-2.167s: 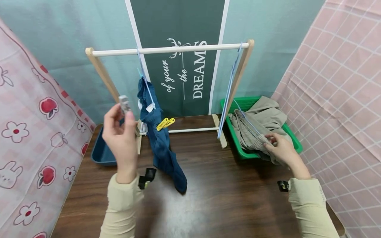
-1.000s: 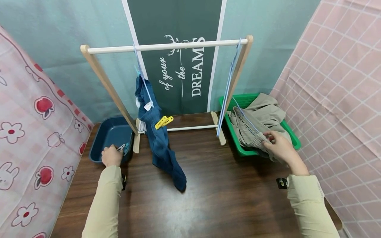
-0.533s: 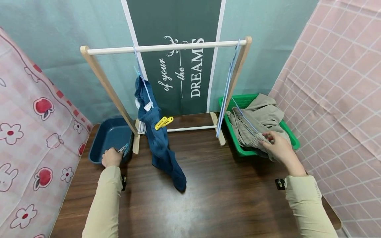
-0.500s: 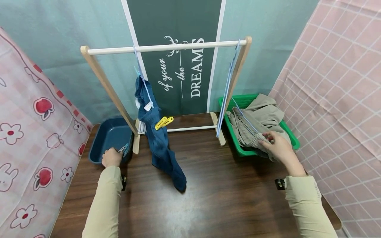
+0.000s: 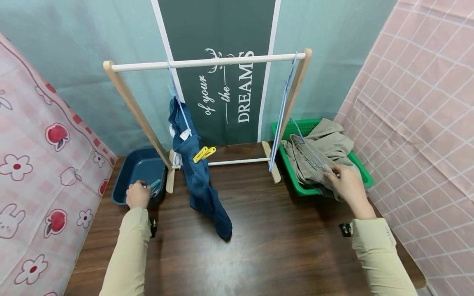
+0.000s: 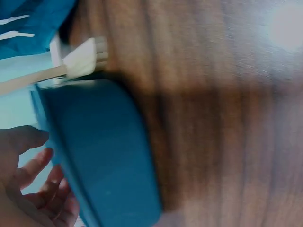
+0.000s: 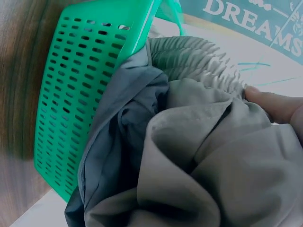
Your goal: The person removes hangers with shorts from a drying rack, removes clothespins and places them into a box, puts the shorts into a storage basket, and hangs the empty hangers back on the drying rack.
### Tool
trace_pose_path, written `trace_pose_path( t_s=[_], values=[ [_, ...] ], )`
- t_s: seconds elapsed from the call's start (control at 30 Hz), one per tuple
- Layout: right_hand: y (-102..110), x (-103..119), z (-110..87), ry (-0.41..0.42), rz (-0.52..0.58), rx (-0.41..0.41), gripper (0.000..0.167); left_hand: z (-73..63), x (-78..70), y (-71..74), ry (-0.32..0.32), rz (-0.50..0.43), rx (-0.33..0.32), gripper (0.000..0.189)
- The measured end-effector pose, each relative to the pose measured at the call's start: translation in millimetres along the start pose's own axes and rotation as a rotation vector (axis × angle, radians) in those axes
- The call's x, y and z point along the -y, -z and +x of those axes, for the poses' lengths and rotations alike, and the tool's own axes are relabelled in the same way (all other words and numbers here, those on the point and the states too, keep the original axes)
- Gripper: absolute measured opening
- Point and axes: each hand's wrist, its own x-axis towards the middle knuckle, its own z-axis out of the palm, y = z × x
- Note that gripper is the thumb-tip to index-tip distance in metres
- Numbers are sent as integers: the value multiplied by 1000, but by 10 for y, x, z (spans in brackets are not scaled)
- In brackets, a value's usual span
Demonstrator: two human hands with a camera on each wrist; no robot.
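At the near rim of the blue bin (image 5: 117,187), my left hand (image 5: 138,195) reaches in beside several clothespins (image 5: 155,187). The left wrist view shows its thumb and fingers (image 6: 35,168) apart and loosely bent, with no object visible between them. My right hand (image 5: 347,185) pinches the gathered waistband of the khaki trousers (image 5: 331,144), which lie in the green basket (image 5: 300,190). A thin blue hanger (image 5: 309,148) runs along that waistband up to the pinching fingers. In the right wrist view, only the right thumb (image 7: 267,101) shows clearly at the waistband.
Between bin and basket stands a wooden rack with a white rail (image 5: 207,62). Blue trousers (image 5: 200,176) hang at its left with yellow clothespins (image 5: 204,153) on them. Blue hangers (image 5: 281,119) hang at the right post. A dark garment (image 7: 120,123) lies under the khaki trousers.
My left hand has gone from beside the hanging trousers, where it held up a pale clip, down into the blue bin. The right hand keeps its pinch, and the waistband and hanger have shifted slightly.
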Motion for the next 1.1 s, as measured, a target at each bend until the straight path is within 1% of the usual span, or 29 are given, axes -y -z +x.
trace_pose_path(
  t_s=[0.1, 0.17, 0.27, 0.33, 0.4, 0.5, 0.63, 0.8, 0.87, 0.93, 1.0, 1.03, 1.1],
  values=[
    [21, -30, -16, -17, 8, -48, 29, -12, -79, 63, -1, -99, -74, 38],
    [39, -58, -30, -27, 16, -86, 29, -14, -147, 109, -4, -182, -146, 38],
    [65, -112, -44, -41, 8, -151, 25, -47, -294, 191, -16, -305, -249, 37],
    [86, -145, -50, -50, 1, -193, 25, -77, -408, 242, -38, -377, -324, 36],
    [113, -169, -55, -68, -12, -232, 26, -121, -533, 287, -67, -445, -385, 34],
    [161, -190, -70, -122, -20, -283, 28, -193, -720, 323, -130, -553, -462, 31],
    [211, -228, -90, -224, 2, -353, 28, -316, -961, 335, -223, -694, -516, 27],
    [261, -322, -124, -342, 33, -434, 30, -508, -1230, 400, -307, -838, -576, 26],
    [281, -361, -144, -377, 53, -481, 30, -600, -1334, 437, -337, -885, -591, 25],
    [294, -401, -162, -379, 81, -549, 29, -703, -1433, 467, -375, -917, -595, 24],
    [298, -439, -175, -372, 105, -629, 27, -812, -1525, 482, -421, -930, -600, 23],
    [297, -458, -179, -372, 115, -668, 26, -869, -1565, 483, -452, -929, -604, 23],
    [299, -503, -187, -365, 144, -742, 25, -980, -1642, 471, -534, -911, -629, 22]
  ],
)
